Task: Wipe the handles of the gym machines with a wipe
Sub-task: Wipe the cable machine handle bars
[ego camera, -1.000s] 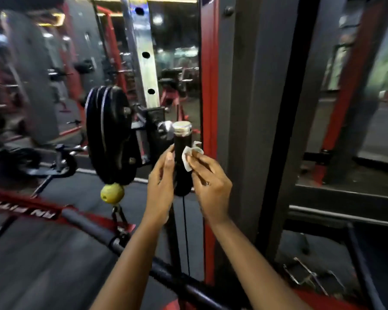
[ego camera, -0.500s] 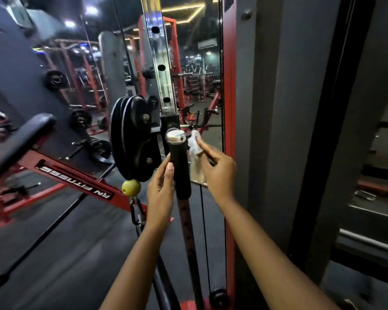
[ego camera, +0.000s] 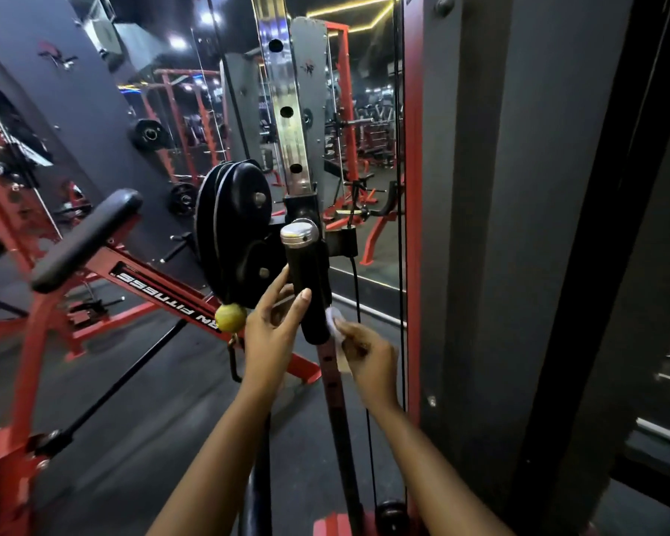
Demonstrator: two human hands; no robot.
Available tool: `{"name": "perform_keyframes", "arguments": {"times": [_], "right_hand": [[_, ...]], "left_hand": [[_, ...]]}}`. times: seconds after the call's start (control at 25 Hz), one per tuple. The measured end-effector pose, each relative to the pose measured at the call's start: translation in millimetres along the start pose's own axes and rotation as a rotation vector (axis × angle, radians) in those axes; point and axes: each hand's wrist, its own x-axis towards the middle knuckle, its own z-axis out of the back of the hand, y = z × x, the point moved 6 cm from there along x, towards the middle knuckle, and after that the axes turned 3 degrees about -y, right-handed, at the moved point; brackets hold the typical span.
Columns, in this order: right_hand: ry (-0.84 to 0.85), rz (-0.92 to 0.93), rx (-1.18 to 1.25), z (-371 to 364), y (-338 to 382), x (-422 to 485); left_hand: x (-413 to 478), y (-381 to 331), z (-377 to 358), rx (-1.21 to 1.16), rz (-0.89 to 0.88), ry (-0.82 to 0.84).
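Far left of the left hand, a black padded roller (ego camera: 86, 237) sits on a red frame beam (ego camera: 144, 280). White lettering on the beam reads "FITNESS", seen upside down. The letters before it are partly cut off near a yellow ball (ego camera: 230, 317), which hangs just left of the left hand. Above the ball, and touching neither hand, a stack of black weight plates (ego camera: 233, 226) is mounted on the machine.

The left hand (ego camera: 271, 326) is raised with its fingers straight and slightly apart. Their tips rest against the left side of the handle (ego camera: 310, 292) and are not wrapped round it. The handle is a black upright grip with a chrome end cap, standing between the two hands. A perforated chrome upright (ego camera: 287, 110) rises behind and above it.

The right hand (ego camera: 368, 357) sits lower than the left. Its fingertips pinch a small white wipe (ego camera: 333, 323) and hold it against the lower right end of the handle. The wipe is crumpled, and part of it is hidden by the fingers.

Just right of the right hand, a thin black cable (ego camera: 401, 187) runs vertically alongside a red post (ego camera: 412, 187). Beyond them is a broad grey column (ego camera: 499, 226) with bolt heads. A mirror behind the handle shows further red racks, too blurred to yield any markings.
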Motion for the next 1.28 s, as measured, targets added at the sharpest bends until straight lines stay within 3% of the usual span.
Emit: {"name": "perform_keyframes", "arguments": {"times": [0.16,0.44,0.56,0.64,0.76,0.88,1.08,1.28], "right_hand": [[-0.002,0.172,0.019,-4,28,13],[-0.014,0.146,0.115,-14,-25,-5],[0.024,0.224,-0.030,-19,-39,4],[0.104,0.277,-0.166,-24,-46,20],[0.279,0.196,-0.250,-40,-53,60],[0.343,0.145,-0.311,-53,-53,86],[0.284,0.252,-0.299,-42,-32,61],[0.232,0.175,-0.228,-24,-26,51]], "left_hand": [[2,8,0,0.164,-0.069,-0.022],[1,16,1,0.210,-0.072,-0.056],[1,16,2,0.220,-0.076,-0.061],[1,16,2,0.220,-0.077,-0.064],[-1,13,0,0.240,-0.094,-0.071],[-3,11,1,0.267,-0.123,-0.082],[-13,8,-5,0.399,-0.285,-0.198],[-19,18,-6,0.400,-0.368,-0.212]]}}
